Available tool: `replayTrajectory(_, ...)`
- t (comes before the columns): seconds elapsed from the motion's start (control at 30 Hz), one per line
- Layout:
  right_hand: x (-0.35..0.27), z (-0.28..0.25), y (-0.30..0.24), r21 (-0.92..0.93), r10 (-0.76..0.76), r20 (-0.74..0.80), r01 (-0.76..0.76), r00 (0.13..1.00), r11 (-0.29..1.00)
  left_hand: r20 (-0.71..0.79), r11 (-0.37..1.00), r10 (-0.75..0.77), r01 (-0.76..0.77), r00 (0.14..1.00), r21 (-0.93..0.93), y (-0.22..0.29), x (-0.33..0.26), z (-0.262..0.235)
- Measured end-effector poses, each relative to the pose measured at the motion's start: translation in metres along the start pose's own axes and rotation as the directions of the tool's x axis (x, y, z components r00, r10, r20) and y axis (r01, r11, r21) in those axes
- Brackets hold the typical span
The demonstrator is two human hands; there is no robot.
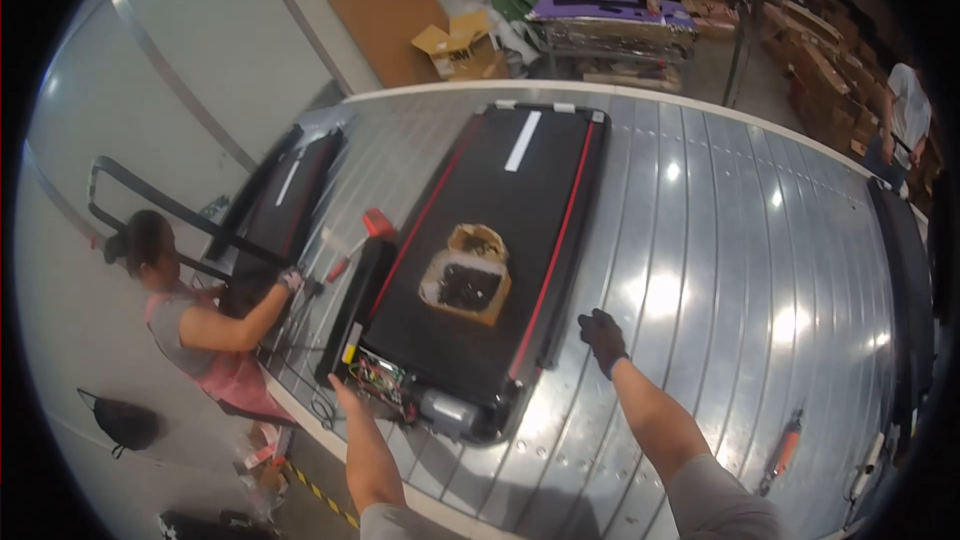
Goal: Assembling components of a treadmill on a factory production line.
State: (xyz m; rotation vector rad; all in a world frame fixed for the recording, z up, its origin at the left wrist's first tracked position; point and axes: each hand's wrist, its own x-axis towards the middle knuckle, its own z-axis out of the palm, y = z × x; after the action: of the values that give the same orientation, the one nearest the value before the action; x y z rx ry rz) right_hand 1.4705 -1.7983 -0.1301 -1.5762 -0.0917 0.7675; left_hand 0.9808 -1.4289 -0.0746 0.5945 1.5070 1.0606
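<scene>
From where I'm watching, the treadmill point(525, 225) lies on the metal table point(700, 240), its long axis running away from the person and tilting rightward, motor point(447, 412) end nearest, white stripe point(523, 142) at the far end. I have the left hand point(349, 400) beside the circuit board point(381, 373), its grip impossible to tell; the gloved right hand point(602, 338), released, fingers loosely bent, is right of the treadmill.

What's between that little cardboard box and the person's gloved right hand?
The head view shows black belt, a red stripe, the dark side rail, then metal tabletop.
</scene>
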Motion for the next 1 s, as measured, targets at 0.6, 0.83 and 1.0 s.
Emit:
replayTrajectory(0.6, 0.005, -0.073, 0.015, 0.018, 0.278, 0.276, -0.294, 0.920, 0.956, 0.121, 0.960, -0.107, 0.134, 0.987, -0.246, -0.093, -0.127, -0.038)
replayTrajectory(0.83, -0.060, -0.041, -0.078, 0.333, 0.448, 0.065, -0.443, 0.891, 0.832, 0.012, 0.963, -0.243, 0.243, 0.970, -0.115, 0.004, -0.150, 0.002)
replayTrajectory(1.0, -0.057, -0.029, -0.069, 0.370, 0.524, -0.028, -0.478, 0.851, 0.797, 0.088, 0.889, -0.420, 0.429, 0.903, -0.159, 0.031, -0.157, 0.004)
